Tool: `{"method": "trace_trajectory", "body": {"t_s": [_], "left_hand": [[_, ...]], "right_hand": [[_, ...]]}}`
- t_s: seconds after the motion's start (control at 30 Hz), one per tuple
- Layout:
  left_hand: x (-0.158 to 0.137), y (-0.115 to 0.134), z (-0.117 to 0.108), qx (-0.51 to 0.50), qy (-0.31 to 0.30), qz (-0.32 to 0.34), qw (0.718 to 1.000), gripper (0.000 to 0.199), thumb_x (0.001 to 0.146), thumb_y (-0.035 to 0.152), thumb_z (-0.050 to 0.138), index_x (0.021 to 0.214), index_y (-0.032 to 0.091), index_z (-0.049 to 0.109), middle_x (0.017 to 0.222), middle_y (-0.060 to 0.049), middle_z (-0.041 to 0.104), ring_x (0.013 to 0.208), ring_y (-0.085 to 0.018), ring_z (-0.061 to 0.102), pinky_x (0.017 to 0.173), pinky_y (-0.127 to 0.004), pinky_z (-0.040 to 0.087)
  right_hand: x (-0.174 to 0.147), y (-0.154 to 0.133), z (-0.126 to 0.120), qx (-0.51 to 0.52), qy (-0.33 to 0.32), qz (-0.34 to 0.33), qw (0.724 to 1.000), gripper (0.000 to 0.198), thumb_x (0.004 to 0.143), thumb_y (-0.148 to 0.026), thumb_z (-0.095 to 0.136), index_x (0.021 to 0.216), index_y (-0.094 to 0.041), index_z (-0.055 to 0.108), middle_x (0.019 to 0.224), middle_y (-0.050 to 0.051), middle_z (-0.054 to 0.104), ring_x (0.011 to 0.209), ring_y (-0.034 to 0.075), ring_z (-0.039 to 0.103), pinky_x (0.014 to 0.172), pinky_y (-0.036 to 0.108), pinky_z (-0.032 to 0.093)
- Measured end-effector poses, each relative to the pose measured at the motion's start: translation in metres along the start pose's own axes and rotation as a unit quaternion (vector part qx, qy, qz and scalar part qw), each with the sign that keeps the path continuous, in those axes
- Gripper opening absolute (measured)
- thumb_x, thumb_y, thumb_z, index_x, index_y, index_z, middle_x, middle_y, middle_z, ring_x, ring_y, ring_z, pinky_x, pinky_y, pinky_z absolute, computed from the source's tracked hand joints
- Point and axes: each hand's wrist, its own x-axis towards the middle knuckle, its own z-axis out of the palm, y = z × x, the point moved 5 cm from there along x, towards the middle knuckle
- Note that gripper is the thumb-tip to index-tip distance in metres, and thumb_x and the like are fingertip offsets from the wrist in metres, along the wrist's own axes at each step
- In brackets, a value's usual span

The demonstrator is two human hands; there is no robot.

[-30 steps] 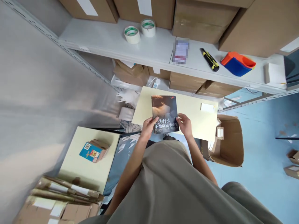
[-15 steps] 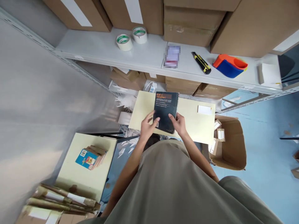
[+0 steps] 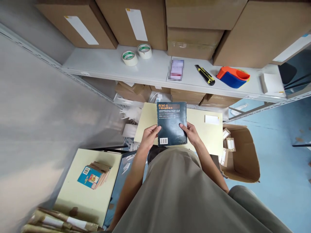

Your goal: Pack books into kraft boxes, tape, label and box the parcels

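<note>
Book (image 3: pixel 171 124) dark blue-black, orange and white print. Tabletop (image 3: pixel 205 137) pale yellow. Cutter (image 3: pixel 205 75) black/yellow. Shelf (image 3: pixel 152 68) light grey. Floor (image 3: pixel 277 155) light blue.

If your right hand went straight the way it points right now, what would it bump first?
The book, straight away: the right hand is holding its edge. Past that, probably the table, though depth is unclear from this one view.

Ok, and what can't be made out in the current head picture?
All in the head view:
- Left hand and right hand: some fingers hidden behind the book.
- Book's finer print: too small to read.
- Item on the shelf: blurred by pixelation.
- Box behind the tape rolls: cut off by the top edge.
- Wrapped bundles: cut off by the bottom edge.
</note>
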Motion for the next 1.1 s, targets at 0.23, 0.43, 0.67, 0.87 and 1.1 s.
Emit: {"method": "trace_trajectory", "body": {"t_s": [0.23, 0.43, 0.67, 0.87, 1.1], "left_hand": [[0.005, 0.004, 0.024, 0.119, 0.059, 0.106, 0.985, 0.046, 0.087, 0.063, 0.087, 0.090, 0.017, 0.082, 0.083, -0.002, 0.078, 0.087, -0.022, 0.074, 0.080, -0.028, 0.057], [-0.006, -0.018, 0.064, 0.131, 0.049, 0.089, 0.986, 0.053, 0.087, 0.056, 0.090, 0.127, 0.022, 0.088, 0.127, -0.009, 0.087, 0.118, -0.033, 0.082, 0.107, -0.044, 0.065], [0.009, 0.014, 0.004, 0.141, 0.109, 0.148, 0.973, 0.083, 0.082, 0.057, 0.098, 0.154, 0.024, 0.072, 0.168, -0.016, 0.065, 0.161, -0.038, 0.058, 0.138, -0.054, 0.043], [0.022, 0.006, -0.030, 0.029, 0.025, 0.014, 0.999, 0.085, 0.060, 0.061, 0.109, 0.127, 0.015, 0.083, 0.122, -0.016, 0.087, 0.123, -0.037, 0.081, 0.117, -0.054, 0.060], [0.006, 0.022, -0.024, 0.064, 0.038, 0.078, 0.994, 0.060, 0.064, 0.055, 0.108, 0.106, 0.018, 0.086, 0.113, -0.013, 0.088, 0.112, -0.032, 0.082, 0.108, -0.048, 0.064]], "right_hand": [[0.013, -0.004, 0.018, -0.075, 0.013, -0.046, 0.996, 0.101, 0.076, -0.091, 0.086, 0.148, -0.021, 0.076, 0.161, 0.018, 0.071, 0.150, 0.042, 0.067, 0.125, 0.057, 0.057], [-0.001, -0.011, 0.050, -0.190, 0.026, -0.072, 0.979, 0.057, 0.089, -0.073, 0.086, 0.122, -0.026, 0.083, 0.114, 0.006, 0.088, 0.099, 0.029, 0.082, 0.091, 0.040, 0.068], [0.008, -0.020, 0.009, 0.011, -0.015, -0.021, 1.000, 0.055, 0.082, -0.071, 0.091, 0.104, -0.022, 0.083, 0.097, 0.005, 0.085, 0.086, 0.025, 0.076, 0.078, 0.035, 0.060], [-0.003, -0.019, -0.002, 0.034, -0.058, -0.001, 0.998, 0.062, 0.080, -0.075, 0.095, 0.113, -0.024, 0.086, 0.097, 0.005, 0.085, 0.086, 0.024, 0.076, 0.081, 0.035, 0.060], [0.002, -0.036, -0.011, -0.074, -0.083, -0.088, 0.990, 0.049, 0.094, -0.070, 0.088, 0.109, -0.023, 0.089, 0.098, 0.004, 0.085, 0.098, 0.028, 0.078, 0.093, 0.041, 0.064]]}}
